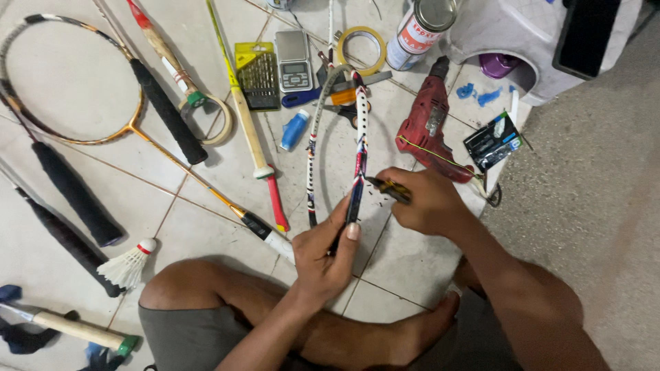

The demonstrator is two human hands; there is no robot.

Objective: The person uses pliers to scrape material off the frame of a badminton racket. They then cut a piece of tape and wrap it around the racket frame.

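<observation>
White racket frame (359, 130) held upright-tilted above the tiled floor (89, 103), left hand (323, 257) fingers closed around its dark lower end, small dark tool (390, 188) pinched against it by right hand (426, 203), red power drill (427, 124) laid just beyond, shuttlecock (129, 264) well apart.

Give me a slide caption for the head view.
Left hand grips a racket frame; right hand works a small tool against it, over a tiled floor.

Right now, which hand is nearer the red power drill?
Right. The right hand sits just below the red power drill, nearly touching its handle, gripping a small tool. The left hand is lower and further left, holding the racket frame.
</observation>
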